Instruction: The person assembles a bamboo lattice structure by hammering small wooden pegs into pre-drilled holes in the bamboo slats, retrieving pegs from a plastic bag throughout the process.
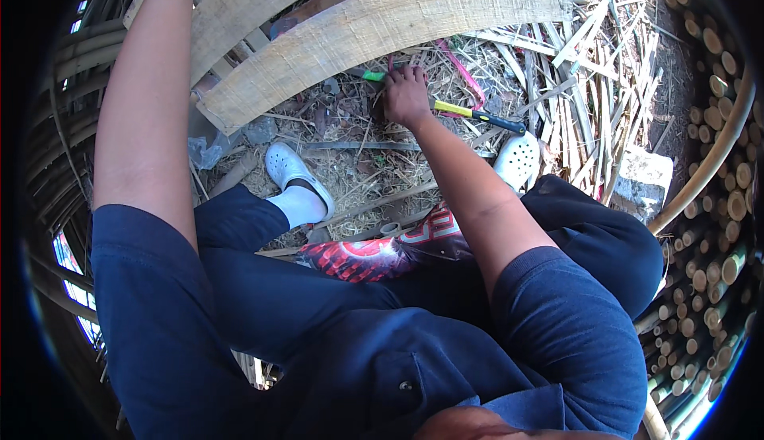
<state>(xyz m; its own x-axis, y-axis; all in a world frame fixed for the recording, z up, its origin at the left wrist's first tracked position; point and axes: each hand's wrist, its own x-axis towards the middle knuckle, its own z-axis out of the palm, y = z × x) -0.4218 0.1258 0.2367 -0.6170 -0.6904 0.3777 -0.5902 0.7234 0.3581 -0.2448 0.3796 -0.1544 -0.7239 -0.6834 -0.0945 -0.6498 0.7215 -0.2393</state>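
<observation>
Head view, only one available.

Right hand (pixel 407 95) is placed low over the littered ground, on the near side of the near board (pixel 366 36). Back of hand is turned up, fingers pointed far and down. Yellow-black tool (pixel 479 114) is lying right of the hand: yellow shaft is run up to the hand, black grip is pointed right, its end just beside the right clog (pixel 517 161). Tool head is covered by the hand, or not visible. Grip state: cannot be told; fingertips are hidden, so clamped on the shaft or merely rested there is not resolved.

Green tool (pixel 372 75) is seen just left of the fingers, partly hidden. Pink ribbon (pixel 465 72) is strewn to the far right of the hand.

Left hand is not shown; left forearm (pixel 145 82) is stretched to the far left, past the picture edge. Its grip cannot be told.

Far board (pixel 259 2) is seen beyond the near board, on the far left. Split strips (pixel 593 110) are heaped right, block (pixel 643 176) nearer, cut poles (pixel 720 201) stacked at far right. Printed bag (pixel 358 260) is laid between the legs.

Progress: boards are already in place across the far side; whether fixed is not shown. No fasteners can be made out. Tool is judged not raised for use. Remaining work cannot be sized from here.
</observation>
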